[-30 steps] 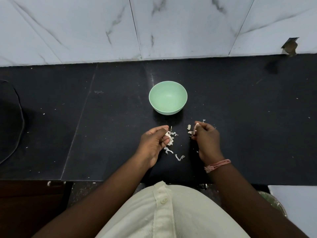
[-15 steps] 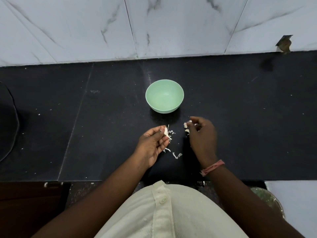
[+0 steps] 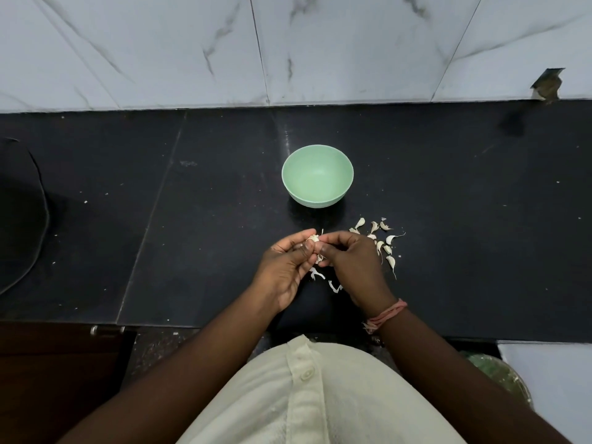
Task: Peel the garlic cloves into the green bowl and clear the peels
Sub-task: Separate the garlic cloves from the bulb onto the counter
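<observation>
Both hands met above the black counter (image 3: 448,187), the left hand (image 3: 285,267) and right hand (image 3: 352,264) each pinching the same garlic clove (image 3: 312,238) between curled fingertips. Just beyond that pinch, farther from the body, stood the green bowl (image 3: 317,180), smooth, round and matte, its hollow showing nothing inside. To the right of the grip, beside the right hand's knuckles, lay a loose scatter of unpeeled cloves (image 3: 381,240), pale, curved and pointed, some with thin tails. Beneath and nearer than the grip lay papery white peels (image 3: 320,277), curled and ragged, on the speckled stone. A pink thread band (image 3: 386,315) wrapped the right wrist. Behind the counter rose a wall of white marble-veined tiles (image 3: 192,49), glossy. A cream buttoned shirt (image 3: 304,395) filled the near edge.
</observation>
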Available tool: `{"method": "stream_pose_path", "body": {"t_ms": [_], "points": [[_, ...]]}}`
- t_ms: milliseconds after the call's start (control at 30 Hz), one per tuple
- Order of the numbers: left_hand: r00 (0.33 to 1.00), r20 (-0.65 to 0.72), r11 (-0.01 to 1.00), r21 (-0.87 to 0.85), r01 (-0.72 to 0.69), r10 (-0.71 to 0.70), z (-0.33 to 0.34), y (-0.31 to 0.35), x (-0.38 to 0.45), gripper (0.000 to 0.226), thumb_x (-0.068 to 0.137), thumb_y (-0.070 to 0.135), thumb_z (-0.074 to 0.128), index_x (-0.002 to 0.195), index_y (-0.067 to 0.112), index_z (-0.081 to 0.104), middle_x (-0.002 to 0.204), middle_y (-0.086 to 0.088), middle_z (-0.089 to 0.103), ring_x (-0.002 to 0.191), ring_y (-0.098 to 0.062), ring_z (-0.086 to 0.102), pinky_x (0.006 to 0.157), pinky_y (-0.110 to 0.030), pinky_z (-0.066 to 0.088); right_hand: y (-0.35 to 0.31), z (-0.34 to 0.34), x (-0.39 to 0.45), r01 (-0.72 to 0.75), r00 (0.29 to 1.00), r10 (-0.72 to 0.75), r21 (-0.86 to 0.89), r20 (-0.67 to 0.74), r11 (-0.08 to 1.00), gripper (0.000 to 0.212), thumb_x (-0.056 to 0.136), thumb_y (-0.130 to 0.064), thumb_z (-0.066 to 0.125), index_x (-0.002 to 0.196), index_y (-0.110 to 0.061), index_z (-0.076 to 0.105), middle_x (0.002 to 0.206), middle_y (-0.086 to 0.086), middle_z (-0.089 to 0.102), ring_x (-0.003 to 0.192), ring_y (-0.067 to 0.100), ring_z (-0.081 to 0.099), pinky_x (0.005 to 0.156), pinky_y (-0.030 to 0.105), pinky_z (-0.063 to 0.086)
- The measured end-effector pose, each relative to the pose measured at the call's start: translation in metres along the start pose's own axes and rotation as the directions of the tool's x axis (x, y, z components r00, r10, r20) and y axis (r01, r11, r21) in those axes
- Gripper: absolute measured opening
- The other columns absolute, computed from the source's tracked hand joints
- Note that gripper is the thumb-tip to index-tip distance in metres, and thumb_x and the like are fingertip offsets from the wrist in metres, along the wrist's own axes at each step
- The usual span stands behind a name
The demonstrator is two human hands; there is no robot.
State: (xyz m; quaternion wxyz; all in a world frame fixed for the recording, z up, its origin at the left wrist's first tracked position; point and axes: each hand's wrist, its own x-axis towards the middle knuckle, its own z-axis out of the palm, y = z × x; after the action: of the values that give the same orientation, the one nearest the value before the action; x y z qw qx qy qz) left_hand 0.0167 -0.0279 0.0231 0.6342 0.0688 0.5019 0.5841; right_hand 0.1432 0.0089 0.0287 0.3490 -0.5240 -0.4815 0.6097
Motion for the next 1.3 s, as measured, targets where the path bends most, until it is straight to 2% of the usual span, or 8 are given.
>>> {"method": "stream_pose_path", "body": {"t_ms": [233,467,733,800,900,1000,1100,1300], "points": [[0.997,-0.052,0.999,0.012,-0.052,0.052,0.008,-0.001,-0.004,0.017,0.093,-0.004,0.06,0.104,0.002,0.072,0.09,-0.012,0.074,0.075,-0.013,0.07,0.069,-0.018,0.057,-0.005,0.006,-0.002,0.097,0.993,-0.107,-0.168,-0.05,0.981,0.023,0.09,-0.004,0.07,0.077,-0.023,0.072,0.064,-0.01,0.069,0.053,-0.003,0.058,0.06,0.016,0.049],[0.989,-0.111,0.992,0.084,-0.092,0.101,0.016,0.0,-0.008,0.015,0.095,-0.003,0.059,0.099,0.003,0.072,0.08,-0.01,0.074,0.065,-0.012,0.065,0.063,-0.019,0.056,-0.001,0.01,-0.001,0.095,0.988,-0.12,-0.226,-0.098,0.969,0.017,0.089,-0.006,0.068,0.081,-0.018,0.076,0.066,-0.006,0.071,0.057,0.002,0.061,0.066,0.026,0.053],[0.971,-0.185,0.974,0.198,-0.111,0.148,0.021,-0.005,-0.009,0.017,0.095,-0.004,0.059,0.091,0.003,0.074,0.075,-0.015,0.063,0.058,-0.016,0.053,0.052,-0.023,0.051,0.001,0.011,-0.005,0.038,0.996,-0.051,-0.171,-0.072,0.984,0.017,0.091,-0.001,0.065,0.081,-0.008,0.076,0.065,0.01,0.071,0.052,0.009,0.059,0.057,0.027,0.052],[0.968,-0.21,0.975,0.2,-0.093,0.135,0.021,-0.006,-0.008,0.015,0.095,-0.005,0.059,0.095,0.0,0.073,0.072,-0.014,0.064,0.055,-0.014,0.053,0.051,-0.022,0.051,0.004,0.013,-0.005,0.08,0.993,-0.098,-0.243,-0.065,0.967,0.019,0.09,-0.003,0.065,0.077,-0.011,0.075,0.064,0.004,0.071,0.054,0.009,0.06,0.062,0.032,0.053],[0.963,-0.25,0.982,0.179,-0.055,0.099,0.019,-0.006,-0.005,0.014,0.094,-0.005,0.06,0.098,-0.001,0.073,0.07,-0.011,0.067,0.054,-0.012,0.055,0.055,-0.02,0.051,0.003,0.015,-0.006,0.179,0.978,-0.207,-0.395,-0.028,0.901,0.02,0.088,-0.002,0.064,0.075,-0.014,0.074,0.063,-0.005,0.068,0.06,0.005,0.061,0.062,0.023,0.047],[0.964,-0.258,0.989,0.144,-0.023,0.06,0.017,-0.004,-0.002,0.014,0.093,-0.005,0.061,0.095,0.001,0.074,0.071,-0.01,0.07,0.058,-0.013,0.058,0.06,-0.021,0.053,0.001,0.015,-0.004,0.227,0.967,-0.253,-0.456,0.003,0.861,0.022,0.087,0.0,0.061,0.074,-0.013,0.072,0.066,-0.003,0.068,0.067,0.012,0.062,0.068,0.032,0.049],[0.963,-0.268,0.993,0.118,0.011,0.022,0.016,0.001,-0.001,0.015,0.093,-0.007,0.06,0.092,0.002,0.073,0.073,-0.01,0.071,0.061,-0.013,0.063,0.062,-0.019,0.055,0.005,0.016,-0.001,0.253,0.961,-0.275,-0.488,0.029,0.836,0.02,0.088,-0.001,0.059,0.078,-0.013,0.071,0.075,-0.002,0.069,0.077,0.018,0.063,0.075,0.037,0.05],[0.977,-0.199,0.995,0.044,0.09,-0.079,0.008,0.015,-0.001,0.017,0.093,-0.009,0.056,0.092,0.0,0.07,0.083,-0.01,0.072,0.071,-0.013,0.07,0.063,-0.018,0.057,0.005,0.013,0.0,0.202,0.978,-0.206,-0.403,0.034,0.893,0.015,0.093,-0.008,0.061,0.088,-0.019,0.07,0.085,-0.008,0.071,0.082,0.006,0.065,0.077,0.024,0.049]]}}
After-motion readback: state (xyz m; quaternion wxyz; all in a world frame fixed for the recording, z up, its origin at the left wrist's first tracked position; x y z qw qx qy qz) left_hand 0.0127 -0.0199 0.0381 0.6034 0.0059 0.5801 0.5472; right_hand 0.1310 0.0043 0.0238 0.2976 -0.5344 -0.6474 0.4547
